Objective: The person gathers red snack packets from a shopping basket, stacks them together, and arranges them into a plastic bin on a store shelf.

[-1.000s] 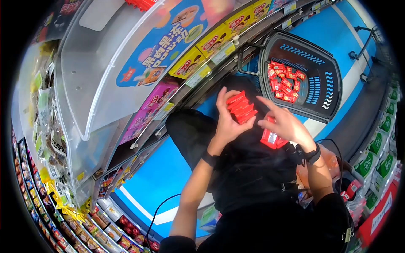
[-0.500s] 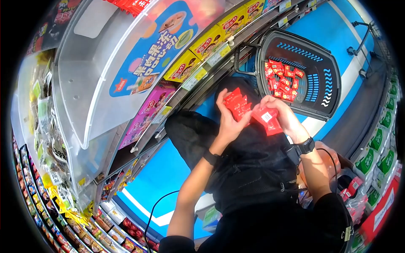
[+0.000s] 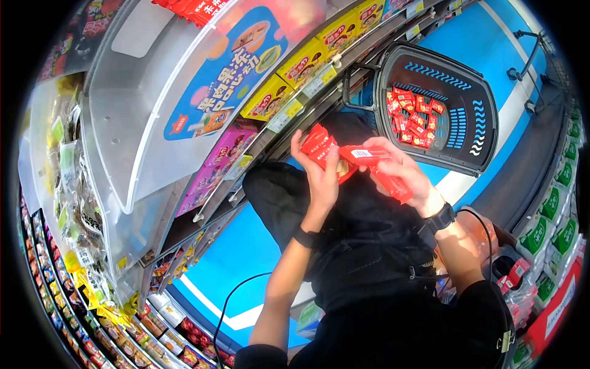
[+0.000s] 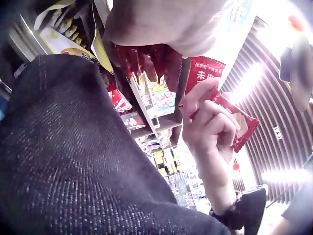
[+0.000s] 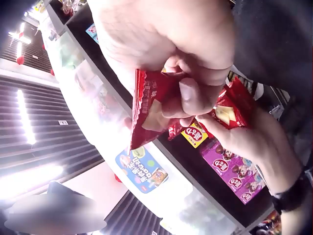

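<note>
My left hand [image 3: 322,184] grips a bunch of small red snack packets [image 3: 318,141], thumb on the near side and fingers behind. From the right, my right hand [image 3: 410,175] pinches more red packets [image 3: 393,186], one with a white barcode label facing up. The two bunches meet over my lap, that barcoded packet overlapping the left bunch in the head view. Curled fingers round a packet [image 4: 244,127] show in the left wrist view. In the right wrist view a packet with a pale picture [image 5: 151,107] sticks out past the right thumb.
A black shopping basket [image 3: 452,92] stands on the blue floor beyond my hands, with several red packets [image 3: 418,123] inside. Shelves with yellow boxes [image 3: 301,64] and pink boxes [image 3: 215,163] run along the left. A clear plastic bin [image 3: 141,147] juts out there. Green-and-white packs [image 3: 547,209] line the right.
The right hand has come in from the right to the left hand, bringing its packets against the left bunch. The left hand has moved slightly left and its bunch has tilted.
</note>
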A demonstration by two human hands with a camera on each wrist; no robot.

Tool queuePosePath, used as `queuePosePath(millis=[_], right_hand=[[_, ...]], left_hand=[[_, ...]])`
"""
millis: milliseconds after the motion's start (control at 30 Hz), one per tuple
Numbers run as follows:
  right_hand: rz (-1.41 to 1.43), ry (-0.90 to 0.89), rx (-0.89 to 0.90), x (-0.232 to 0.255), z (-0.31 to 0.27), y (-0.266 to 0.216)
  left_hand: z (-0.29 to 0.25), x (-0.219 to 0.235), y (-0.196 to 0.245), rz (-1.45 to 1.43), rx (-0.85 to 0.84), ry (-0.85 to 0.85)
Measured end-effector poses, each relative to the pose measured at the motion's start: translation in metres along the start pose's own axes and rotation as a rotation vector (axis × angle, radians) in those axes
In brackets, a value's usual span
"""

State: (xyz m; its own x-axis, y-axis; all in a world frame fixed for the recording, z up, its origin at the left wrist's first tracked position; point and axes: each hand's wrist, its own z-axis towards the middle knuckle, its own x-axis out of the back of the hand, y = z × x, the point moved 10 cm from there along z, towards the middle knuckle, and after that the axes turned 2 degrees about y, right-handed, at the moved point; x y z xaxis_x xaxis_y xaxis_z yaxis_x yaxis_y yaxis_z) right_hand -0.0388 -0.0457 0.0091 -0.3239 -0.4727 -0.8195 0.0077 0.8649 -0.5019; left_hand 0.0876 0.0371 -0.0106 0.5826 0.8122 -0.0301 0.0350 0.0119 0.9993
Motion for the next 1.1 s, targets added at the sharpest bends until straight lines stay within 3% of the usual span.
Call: queuePosePath(millis=[133, 200, 367, 433, 500, 600, 733, 900, 1033, 1100], right_hand=[[-0.034, 0.033, 0.006, -0.019, 0.004, 0.005], [-0.152, 0.172, -0.059, -0.01, 0.006, 0.014], [-0.254, 0.139, -0.058, -0.011, 0.008, 0.019], [-0.372, 0.161, -0.085, -0.01, 0.005, 0.021], [-0.396, 0.176, -0.102, -0.003, 0.005, 0.029], [-0.422, 0.139, -0.166, -0.001, 0.003, 0.05], [-0.476, 0.194, -0.066, -0.007, 0.007, 0.039], [-0.52, 0.214, -0.024, -0.015, 0.01, 0.044], [-0.578, 0.142, -0.062, -0.025, 0.013, 0.047], [-0.734, 0.094, 0.013, -0.032, 0.015, 0.04]], left_hand=[[0.002, 0.001, -0.002, -0.078, -0.007, 0.01], [0.001, 0.004, -0.001, -0.057, -0.034, 0.02], [0.0, 0.011, 0.021, -0.018, -0.077, 0.116], [-0.002, 0.016, 0.02, -0.106, -0.007, 0.178], [-0.006, 0.019, 0.02, -0.027, -0.026, 0.211], [-0.011, 0.024, 0.022, -0.125, -0.144, 0.258], [-0.012, 0.023, 0.025, -0.236, -0.186, 0.23], [-0.012, 0.028, 0.029, -0.068, -0.238, 0.296], [-0.013, 0.024, 0.037, -0.243, -0.26, 0.226], [-0.018, 0.016, 0.048, -0.271, -0.374, 0.109]])
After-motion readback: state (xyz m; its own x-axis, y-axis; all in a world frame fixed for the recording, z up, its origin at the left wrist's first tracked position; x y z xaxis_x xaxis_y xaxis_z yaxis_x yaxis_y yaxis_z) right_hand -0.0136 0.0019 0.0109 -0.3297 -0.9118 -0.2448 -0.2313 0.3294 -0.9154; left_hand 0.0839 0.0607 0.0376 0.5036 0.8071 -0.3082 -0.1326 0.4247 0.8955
